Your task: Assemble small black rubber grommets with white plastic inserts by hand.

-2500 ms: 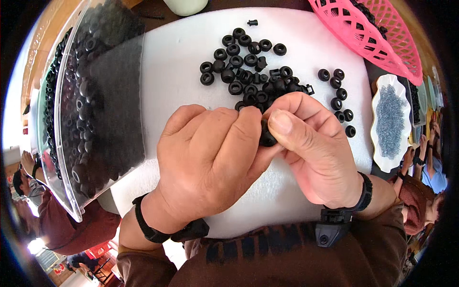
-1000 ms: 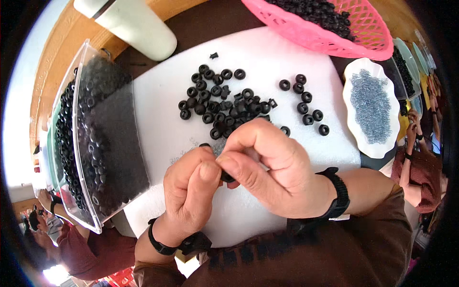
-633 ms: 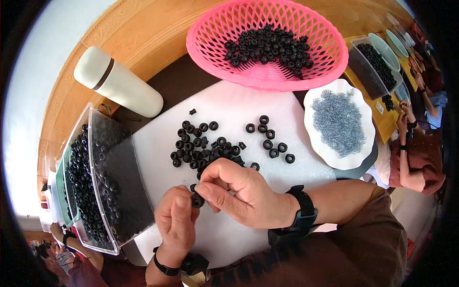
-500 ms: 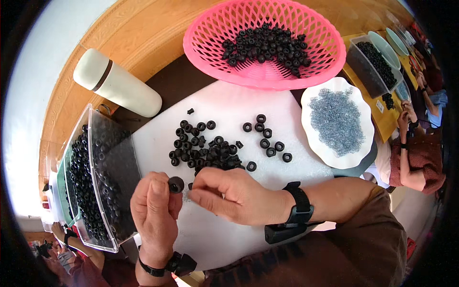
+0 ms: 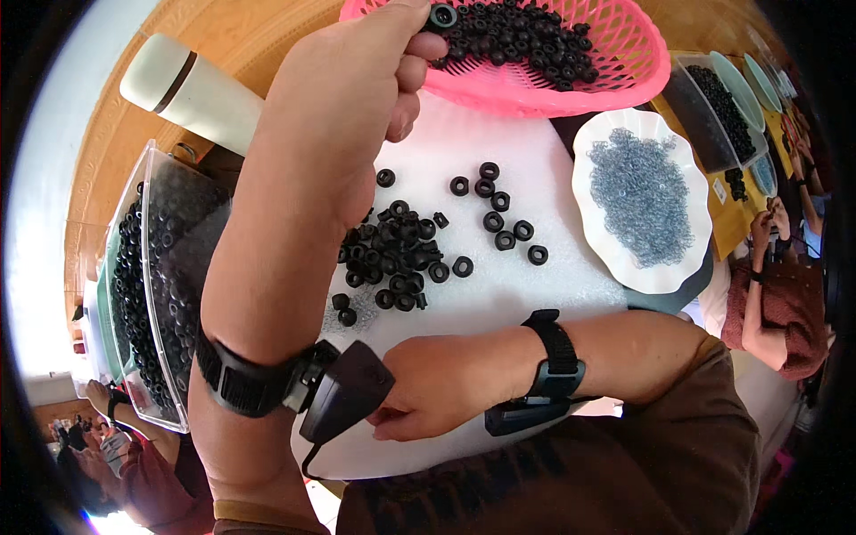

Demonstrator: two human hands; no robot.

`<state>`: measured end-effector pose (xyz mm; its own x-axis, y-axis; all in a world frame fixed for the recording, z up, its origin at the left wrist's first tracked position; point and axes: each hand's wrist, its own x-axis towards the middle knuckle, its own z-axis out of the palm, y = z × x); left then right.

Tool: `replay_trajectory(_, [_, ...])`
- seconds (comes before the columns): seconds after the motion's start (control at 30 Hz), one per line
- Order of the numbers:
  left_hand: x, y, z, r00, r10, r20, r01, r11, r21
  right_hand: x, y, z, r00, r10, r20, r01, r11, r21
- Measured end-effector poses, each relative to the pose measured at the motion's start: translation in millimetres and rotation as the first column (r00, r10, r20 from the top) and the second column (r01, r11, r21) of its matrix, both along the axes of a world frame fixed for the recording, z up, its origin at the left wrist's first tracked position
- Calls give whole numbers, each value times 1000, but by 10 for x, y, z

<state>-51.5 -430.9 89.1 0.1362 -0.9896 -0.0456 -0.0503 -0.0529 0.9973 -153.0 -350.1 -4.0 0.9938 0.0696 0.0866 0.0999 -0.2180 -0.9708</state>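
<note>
My left hand [image 5: 343, 98] reaches far forward over the rim of the pink basket [image 5: 624, 94]. Pinched between its fingertips is a small black ring-shaped part [image 5: 442, 16], with a blue-green tint inside its hole. My right hand [image 5: 446, 379] rests low over the white foam sheet [image 5: 535, 294], fingers curled. The device strapped to my left wrist hides part of those fingers, so what they hold, if anything, does not show. Ahead of it lies a heap of similar black rings [image 5: 388, 250], with several loose ones [image 5: 501, 201] to the right. More black parts [image 5: 517, 40] fill the basket.
A scalloped white dish [image 5: 588, 214] of clear bluish small rings stands on the right. At left are a clear bin [image 5: 156, 357] of black parts and a pale green flask [image 5: 209, 98]. Other people [image 5: 762, 303] work at both sides, by another bin [image 5: 713, 116].
My left hand has moved from above the foam sheet up to the basket, carrying the black ring. My right hand has dropped slightly nearer to me, its fingers curled. The view has shifted a little.
</note>
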Motion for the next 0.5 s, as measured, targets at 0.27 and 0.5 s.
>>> replay_trajectory(0.27, [45, 330, -135, 962, 20, 274, -27, 999, 24, 27, 30, -82, 999, 2, 54, -3, 1000, 5])
replay_trajectory(0.5, [202, 727, -452, 863, -83, 498, 57, 996, 68, -9, 55, -79, 997, -21, 68, 21, 1000, -5])
